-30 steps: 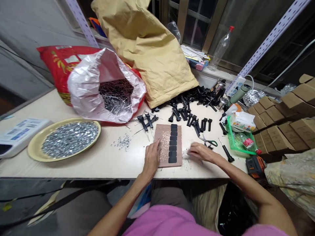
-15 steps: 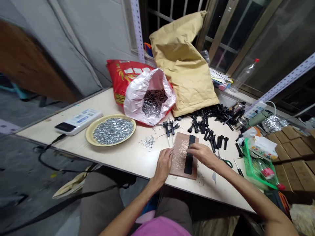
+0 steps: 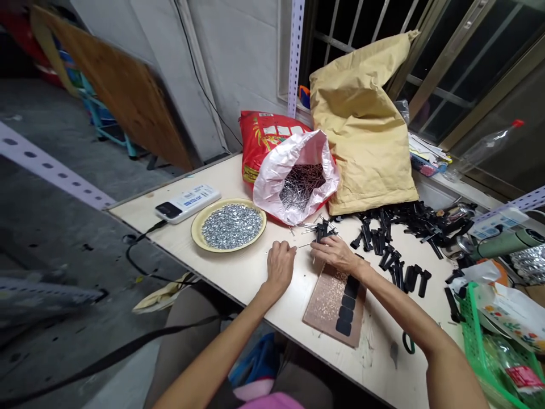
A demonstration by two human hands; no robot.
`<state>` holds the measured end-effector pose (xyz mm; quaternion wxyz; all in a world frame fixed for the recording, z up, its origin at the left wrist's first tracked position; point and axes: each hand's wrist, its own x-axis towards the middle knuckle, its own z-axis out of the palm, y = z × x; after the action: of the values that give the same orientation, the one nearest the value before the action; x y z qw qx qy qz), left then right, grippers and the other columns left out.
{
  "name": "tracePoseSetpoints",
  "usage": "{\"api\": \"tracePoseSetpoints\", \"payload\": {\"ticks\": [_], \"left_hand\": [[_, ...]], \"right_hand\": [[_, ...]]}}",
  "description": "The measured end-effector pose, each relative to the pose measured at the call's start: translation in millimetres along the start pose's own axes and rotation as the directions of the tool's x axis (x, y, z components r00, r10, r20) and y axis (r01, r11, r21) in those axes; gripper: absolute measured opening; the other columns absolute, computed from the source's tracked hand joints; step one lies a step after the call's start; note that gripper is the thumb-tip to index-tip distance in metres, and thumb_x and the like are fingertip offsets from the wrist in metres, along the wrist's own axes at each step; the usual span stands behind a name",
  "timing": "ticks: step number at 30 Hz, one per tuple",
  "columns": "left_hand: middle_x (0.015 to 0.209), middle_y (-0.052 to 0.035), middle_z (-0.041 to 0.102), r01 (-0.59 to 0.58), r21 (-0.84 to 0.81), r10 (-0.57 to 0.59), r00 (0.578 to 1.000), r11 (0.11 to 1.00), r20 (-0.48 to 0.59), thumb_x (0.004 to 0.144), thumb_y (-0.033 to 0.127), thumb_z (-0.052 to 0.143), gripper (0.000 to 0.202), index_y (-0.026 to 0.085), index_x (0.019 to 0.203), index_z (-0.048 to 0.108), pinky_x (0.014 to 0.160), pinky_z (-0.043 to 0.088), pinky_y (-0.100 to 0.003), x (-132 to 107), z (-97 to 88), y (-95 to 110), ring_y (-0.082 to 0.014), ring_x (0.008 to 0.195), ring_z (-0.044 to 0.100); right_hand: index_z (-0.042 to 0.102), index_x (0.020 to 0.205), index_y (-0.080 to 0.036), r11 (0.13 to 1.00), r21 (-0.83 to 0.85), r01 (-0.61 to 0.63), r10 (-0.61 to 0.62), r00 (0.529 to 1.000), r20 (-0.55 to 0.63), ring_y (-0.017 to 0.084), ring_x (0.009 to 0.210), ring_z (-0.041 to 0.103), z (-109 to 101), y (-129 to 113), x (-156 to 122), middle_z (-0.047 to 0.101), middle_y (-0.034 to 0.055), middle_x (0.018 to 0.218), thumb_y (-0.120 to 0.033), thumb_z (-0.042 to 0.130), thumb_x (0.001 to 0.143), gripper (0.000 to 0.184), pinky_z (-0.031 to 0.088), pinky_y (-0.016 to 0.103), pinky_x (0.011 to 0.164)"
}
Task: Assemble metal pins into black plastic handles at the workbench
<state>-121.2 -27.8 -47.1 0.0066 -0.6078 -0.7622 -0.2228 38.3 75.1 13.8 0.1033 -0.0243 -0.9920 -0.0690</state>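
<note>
My left hand (image 3: 280, 266) is closed, its fingertips pinching a thin metal pin (image 3: 304, 245) above the tabletop. The pin points toward my right hand (image 3: 337, 255), whose fingers are bent together at its other end; what they grip is partly hidden. Just behind these fingers stand a few black plastic pieces (image 3: 322, 229) with metal pins lying around them. Under my right wrist is a brown board (image 3: 326, 304) with pale worn specks and a row of black rounded-square pads (image 3: 347, 311) along its right side.
A yellow dish (image 3: 197, 241) of small silver pieces and a white power bank (image 3: 187, 203) are on the left. Behind stand a red bag (image 3: 259, 147) of nails and a brown paper sack (image 3: 366, 142). Black plastic parts (image 3: 395, 261), scissors (image 3: 407, 342) and a green basket (image 3: 472, 341) lie right.
The view has swung left. My left hand has left the board's edge and now pinches a pin. My right hand has moved from the black pads to the board's far end.
</note>
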Motion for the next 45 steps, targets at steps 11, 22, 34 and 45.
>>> {"api": "tracePoseSetpoints", "payload": {"ticks": [11, 22, 34, 45], "left_hand": [[0.079, -0.0111, 0.062, 0.100, -0.344, -0.094, 0.995, 0.934, 0.033, 0.082, 0.015, 0.048, 0.020, 0.017, 0.073, 0.066, 0.074, 0.040, -0.038, 7.1, -14.3, -0.2, -0.0263, 0.085, 0.052], [0.063, -0.0012, 0.063, 0.531, -0.822, -0.183, 0.804, -0.207, 0.565, 0.047, 0.043, 0.082, 0.039, 0.013, 0.069, 0.068, 0.061, 0.045, -0.025, -12.8, -51.1, 20.6, -0.0096, 0.058, 0.052], [0.064, -0.0025, 0.067, 0.464, -0.879, -0.202, 0.876, 0.108, 0.438, 0.058, 0.046, 0.073, 0.034, 0.014, 0.070, 0.069, 0.061, 0.046, -0.026, -19.1, -56.3, 24.3, -0.0122, 0.058, 0.056], [0.060, 0.0001, 0.064, 0.478, -0.875, -0.147, 0.874, 0.080, 0.464, 0.058, 0.045, 0.073, 0.032, 0.014, 0.069, 0.068, 0.060, 0.048, -0.024, -23.8, -47.9, 31.0, -0.0112, 0.055, 0.057]], "right_hand": [[0.053, 0.122, -0.023, 0.686, 0.600, -0.411, 0.668, 0.683, -0.296, 0.014, 0.077, 0.061, -28.5, -56.6, -3.1, 0.061, 0.0046, 0.091, -0.020, 0.038, 0.096, 0.030, 0.050, 0.026, 0.068], [0.067, 0.104, -0.021, 0.690, 0.487, -0.536, 0.682, 0.706, -0.190, 0.013, 0.066, 0.054, -16.8, -85.0, -6.5, 0.052, 0.0031, 0.076, -0.025, 0.041, 0.095, 0.028, 0.046, 0.023, 0.059], [0.066, 0.096, -0.020, 0.764, 0.156, -0.626, 0.645, 0.743, -0.177, 0.014, 0.070, 0.058, -26.5, -93.5, -10.9, 0.060, 0.0052, 0.080, -0.021, 0.044, 0.094, 0.022, 0.043, 0.022, 0.058], [0.061, 0.088, -0.019, 0.721, 0.111, -0.684, 0.693, 0.706, -0.146, 0.015, 0.072, 0.059, -17.5, -103.3, -20.7, 0.062, 0.0050, 0.080, -0.024, 0.044, 0.095, 0.018, 0.042, 0.024, 0.058]]}}
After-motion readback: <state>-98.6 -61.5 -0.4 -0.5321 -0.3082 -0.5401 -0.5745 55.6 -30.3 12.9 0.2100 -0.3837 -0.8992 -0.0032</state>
